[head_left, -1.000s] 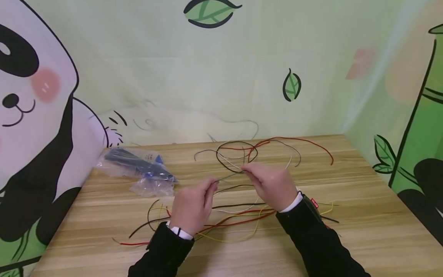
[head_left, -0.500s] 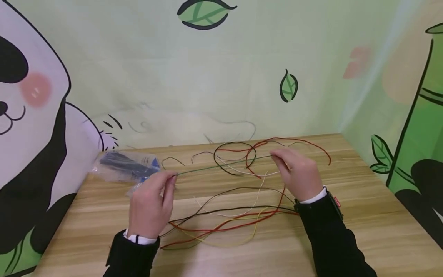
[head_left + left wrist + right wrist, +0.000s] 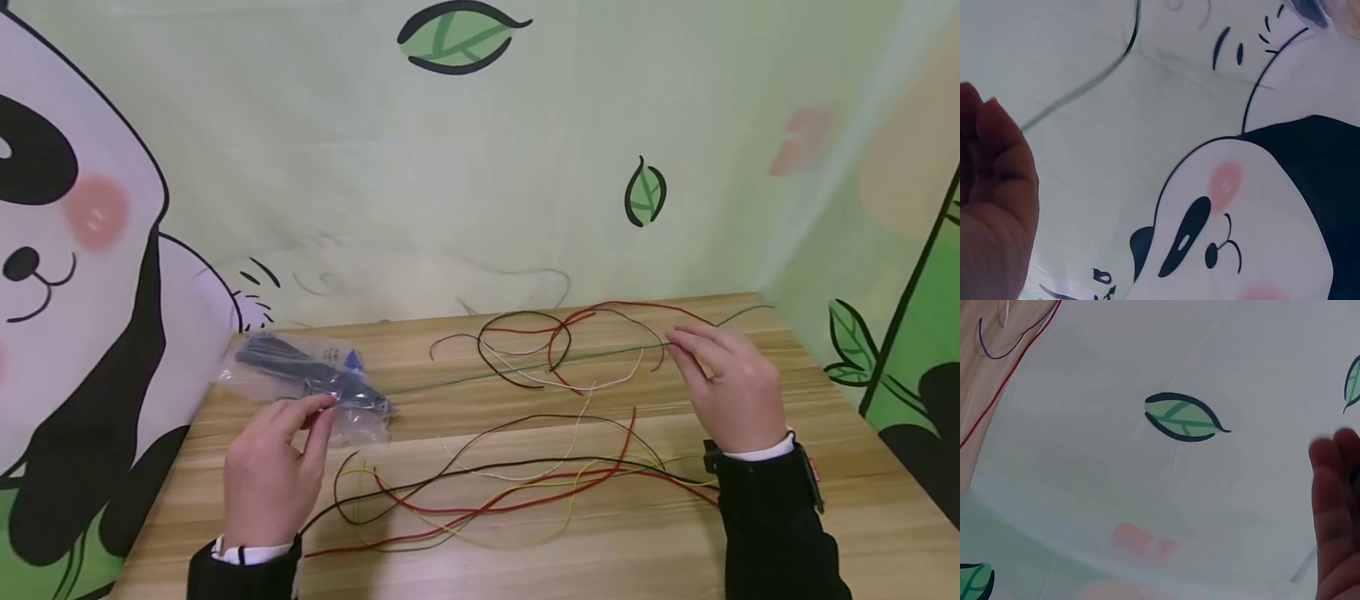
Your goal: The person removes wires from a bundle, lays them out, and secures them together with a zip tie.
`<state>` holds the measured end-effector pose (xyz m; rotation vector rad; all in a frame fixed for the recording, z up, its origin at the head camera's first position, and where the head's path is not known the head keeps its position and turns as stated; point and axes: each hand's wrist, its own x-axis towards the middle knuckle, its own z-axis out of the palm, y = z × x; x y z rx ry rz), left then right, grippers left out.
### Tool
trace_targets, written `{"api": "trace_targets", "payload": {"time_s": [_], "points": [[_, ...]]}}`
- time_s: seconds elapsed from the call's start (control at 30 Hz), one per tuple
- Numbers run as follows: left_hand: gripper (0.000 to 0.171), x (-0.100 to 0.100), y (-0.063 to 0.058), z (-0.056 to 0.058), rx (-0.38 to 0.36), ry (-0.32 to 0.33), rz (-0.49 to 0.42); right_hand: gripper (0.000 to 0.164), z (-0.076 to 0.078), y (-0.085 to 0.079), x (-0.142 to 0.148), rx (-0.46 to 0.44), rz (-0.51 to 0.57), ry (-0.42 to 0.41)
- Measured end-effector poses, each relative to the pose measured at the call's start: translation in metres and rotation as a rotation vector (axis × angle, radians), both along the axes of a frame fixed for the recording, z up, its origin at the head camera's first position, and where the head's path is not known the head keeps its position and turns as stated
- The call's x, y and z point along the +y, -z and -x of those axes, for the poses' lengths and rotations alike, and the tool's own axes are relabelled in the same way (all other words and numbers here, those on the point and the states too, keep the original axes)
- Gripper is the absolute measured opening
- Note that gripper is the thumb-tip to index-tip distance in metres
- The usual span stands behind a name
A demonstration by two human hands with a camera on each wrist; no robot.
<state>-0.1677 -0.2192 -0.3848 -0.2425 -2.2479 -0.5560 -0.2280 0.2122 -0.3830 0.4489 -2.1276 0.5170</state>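
Note:
A thin green wire (image 3: 465, 380) stretches nearly straight between both hands, above the wooden table. My left hand (image 3: 273, 467), at the left in front of a plastic bag, pinches it between thumb and forefinger. In the left wrist view the green wire (image 3: 1094, 81) runs up from the fingertips of the left hand (image 3: 997, 194). On the right, my right hand (image 3: 735, 392) pinches the wire between thumb and fingers, and a short tail of it shows beyond the hand. Only part of the right hand (image 3: 1335, 512) shows at the edge of the right wrist view.
A clear plastic bag (image 3: 300, 367) with dark contents lies at the back left. Behind the green wire lie a coiled black wire (image 3: 480, 346) and a red wire (image 3: 645, 303). Several red, black and yellow wires (image 3: 566, 512) cross nearer the front. A printed backdrop (image 3: 337, 150) rises behind the table.
Both hands have spread apart from near the middle, the left hand moving left and nearer, the right hand moving right. A longer stretch of green wire now shows between them.

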Motion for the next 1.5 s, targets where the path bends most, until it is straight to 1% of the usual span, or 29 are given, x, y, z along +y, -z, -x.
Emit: {"api": "trace_targets", "payload": {"time_s": [0.1,0.17,0.27,0.33,0.37,0.47,0.57,0.63,0.73,0.83,0.9,1.0,1.07,1.17,1.3,1.5], "points": [[0.014,-0.006,0.007,-0.003,-0.117,-0.001,0.049,0.021,-0.005,0.007,0.005,-0.083,-0.035,-0.026],[0.014,-0.008,0.013,-0.002,-0.205,0.013,0.079,0.02,-0.007,0.014,0.01,-0.163,-0.081,-0.043],[0.014,-0.006,0.02,0.0,-0.346,0.031,0.125,0.017,-0.008,0.026,0.017,-0.258,-0.149,-0.062],[0.013,-0.004,0.023,0.003,-0.409,0.042,0.151,0.016,-0.006,0.031,0.021,-0.3,-0.176,-0.072],[0.012,-0.003,0.023,0.004,-0.428,0.046,0.165,0.016,-0.005,0.034,0.022,-0.319,-0.187,-0.076],[0.011,0.001,0.024,0.01,-0.443,0.055,0.177,0.014,-0.002,0.036,0.026,-0.38,-0.206,-0.076],[0.011,0.004,0.025,0.014,-0.426,0.056,0.178,0.014,0.0,0.038,0.028,-0.424,-0.218,-0.055],[0.011,0.007,0.028,0.015,-0.418,0.056,0.179,0.013,0.0,0.04,0.028,-0.443,-0.226,-0.034],[0.01,0.012,0.036,0.012,-0.428,0.054,0.209,0.012,-0.003,0.05,0.028,-0.467,-0.263,0.005],[0.009,0.015,0.049,0.005,-0.458,0.037,0.274,0.011,-0.008,0.063,0.028,-0.501,-0.337,0.004],[0.008,0.014,0.06,0.0,-0.484,0.026,0.351,0.009,-0.012,0.072,0.027,-0.526,-0.39,-0.014],[0.006,0.012,0.078,-0.006,-0.517,0.02,0.479,0.007,-0.017,0.085,0.025,-0.575,-0.44,-0.038],[0.009,0.012,0.086,-0.006,-0.528,0.032,0.558,0.007,-0.019,0.089,0.025,-0.597,-0.467,-0.047],[0.012,0.012,0.096,-0.006,-0.538,0.049,0.615,0.007,-0.021,0.095,0.025,-0.62,-0.489,-0.066],[0.013,0.012,0.102,-0.007,-0.547,0.063,0.606,0.007,-0.021,0.098,0.025,-0.619,-0.489,-0.088],[0.013,0.013,0.103,-0.009,-0.549,0.062,0.549,0.006,-0.022,0.096,0.029,-0.597,-0.47,-0.11]]}}
